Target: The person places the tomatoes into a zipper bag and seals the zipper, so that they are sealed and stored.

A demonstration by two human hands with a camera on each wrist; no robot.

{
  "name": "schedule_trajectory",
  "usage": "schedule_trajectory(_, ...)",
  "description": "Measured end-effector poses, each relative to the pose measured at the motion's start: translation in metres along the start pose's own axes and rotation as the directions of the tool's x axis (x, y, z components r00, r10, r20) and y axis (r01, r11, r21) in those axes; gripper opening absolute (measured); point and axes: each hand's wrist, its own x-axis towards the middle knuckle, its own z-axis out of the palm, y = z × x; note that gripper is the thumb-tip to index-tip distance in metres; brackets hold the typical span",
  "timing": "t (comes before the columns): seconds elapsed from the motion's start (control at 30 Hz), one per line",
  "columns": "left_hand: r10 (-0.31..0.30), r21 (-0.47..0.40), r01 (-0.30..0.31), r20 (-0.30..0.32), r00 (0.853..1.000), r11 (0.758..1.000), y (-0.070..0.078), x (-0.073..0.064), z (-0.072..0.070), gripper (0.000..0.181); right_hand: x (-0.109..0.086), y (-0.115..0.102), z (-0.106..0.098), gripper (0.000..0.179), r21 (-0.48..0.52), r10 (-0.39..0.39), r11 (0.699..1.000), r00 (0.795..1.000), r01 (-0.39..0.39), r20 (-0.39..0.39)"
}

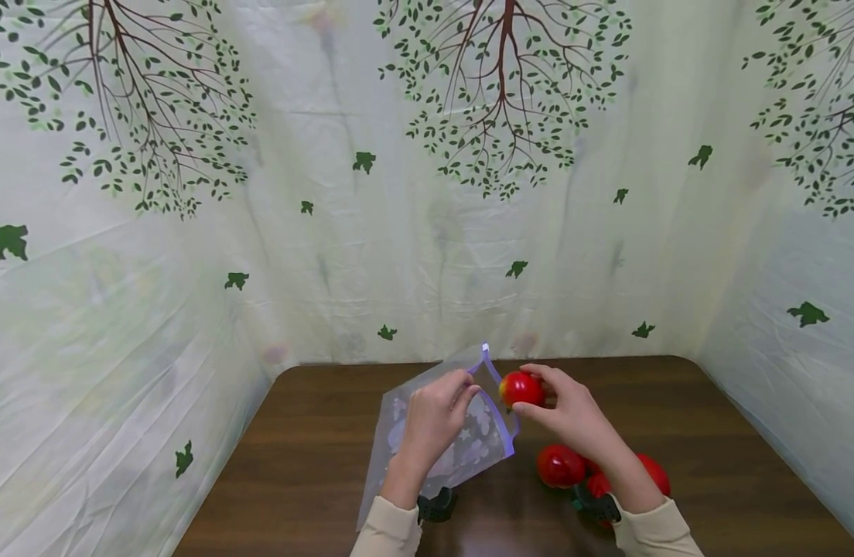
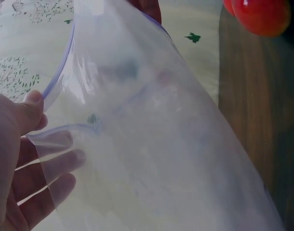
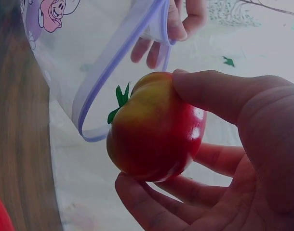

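A translucent zip bag [image 1: 462,456] with a purple rim and printed cartoon figures hangs tilted over the table, its mouth spread toward the right. My left hand [image 1: 437,410] pinches the rim; in the left wrist view the thumb lies on one side of the film and the other fingers show through it. My right hand [image 1: 573,410] grips a red and yellow toy tomato [image 3: 156,130] with a green stem between thumb and fingers. The tomato is at the bag's mouth, its stem end facing the purple rim [image 3: 103,77].
Several more red tomatoes [image 1: 561,466] lie on the brown wooden table [image 1: 315,464] beneath my right forearm, partly hidden by it. A pale curtain [image 1: 427,232] printed with trees and leaves surrounds the table at the back and sides.
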Motion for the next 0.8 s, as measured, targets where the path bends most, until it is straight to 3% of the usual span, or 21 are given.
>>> schedule_trajectory(0.63, -0.007, -0.007, 0.007, -0.001, 1.0, 1.0, 0.0012, 0.0005, -0.0029, 0.012, 0.0001, -0.002, 0.0093, 0.06, 0.053, 0.043, 0.998, 0.998, -0.045, 0.046)
schedule_trajectory(0.8, 0.018, -0.009, -0.018, -0.02, 1.0, 1.0, 0.0014, 0.0013, -0.0029, 0.013, 0.0012, 0.0002, 0.0106, 0.064, 0.051, 0.05, 0.997, 0.997, -0.053, 0.058)
